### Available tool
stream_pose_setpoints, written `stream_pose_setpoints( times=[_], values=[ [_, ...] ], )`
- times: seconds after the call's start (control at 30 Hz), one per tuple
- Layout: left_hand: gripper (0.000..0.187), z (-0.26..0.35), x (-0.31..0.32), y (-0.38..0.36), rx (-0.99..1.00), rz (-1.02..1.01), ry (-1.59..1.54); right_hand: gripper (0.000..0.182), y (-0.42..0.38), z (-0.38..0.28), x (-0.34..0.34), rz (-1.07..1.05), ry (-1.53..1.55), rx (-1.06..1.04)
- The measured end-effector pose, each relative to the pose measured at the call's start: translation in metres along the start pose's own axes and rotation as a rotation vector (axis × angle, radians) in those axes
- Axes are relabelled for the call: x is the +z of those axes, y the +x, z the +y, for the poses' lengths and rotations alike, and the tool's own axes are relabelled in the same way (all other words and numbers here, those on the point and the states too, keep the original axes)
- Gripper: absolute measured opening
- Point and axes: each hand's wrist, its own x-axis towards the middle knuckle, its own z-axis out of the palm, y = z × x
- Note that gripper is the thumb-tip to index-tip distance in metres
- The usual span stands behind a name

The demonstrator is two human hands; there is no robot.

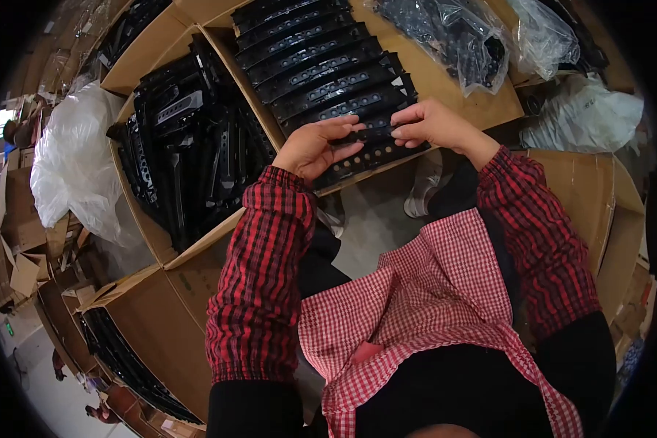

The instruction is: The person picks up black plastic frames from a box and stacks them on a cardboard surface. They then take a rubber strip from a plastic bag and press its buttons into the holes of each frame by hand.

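A row of long black perforated plastic strips lies side by side on cardboard in front of me. My left hand is at the near end of the row, its thumb and fingers apart, next to a black strip. To its right, my right hand has thumb and fingertips drawn together in a pinch over the same strip's right part. What sits between those fingertips is too small to make out. The nearest strip, with a line of round holes, lies just below both hands.
An open cardboard box at left holds jumbled black parts. A clear plastic bag with dark parts lies at the back right. A white plastic bag hangs at far left. Another box with black strips stands near left.
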Motion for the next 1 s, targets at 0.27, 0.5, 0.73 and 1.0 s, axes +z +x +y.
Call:
stream_pose_setpoints(
  times=[0.27, 0.5, 0.73, 1.0],
  values=[
    [0.034, -0.019, -0.009, 0.008, 0.008, 0.051, 0.012, 0.026, 0.005, 0.01, 0.005, 0.109, -0.07, 0.018],
    [0.03, -0.06, -0.023, 0.008, 0.227, 0.165, 0.415, 0.023, 0.013, 0.037, 0.011, 0.121, -0.507, -0.274],
    [0.033, -0.1, -0.027, 0.004, 0.814, 0.22, 1.198, 0.019, 0.007, 0.054, 0.029, 0.212, -0.839, -0.647],
    [0.031, -0.1, -0.037, 0.005, 0.957, 0.271, 1.382, 0.015, 0.012, 0.065, 0.052, 0.354, -0.904, -0.795]
  ],
)
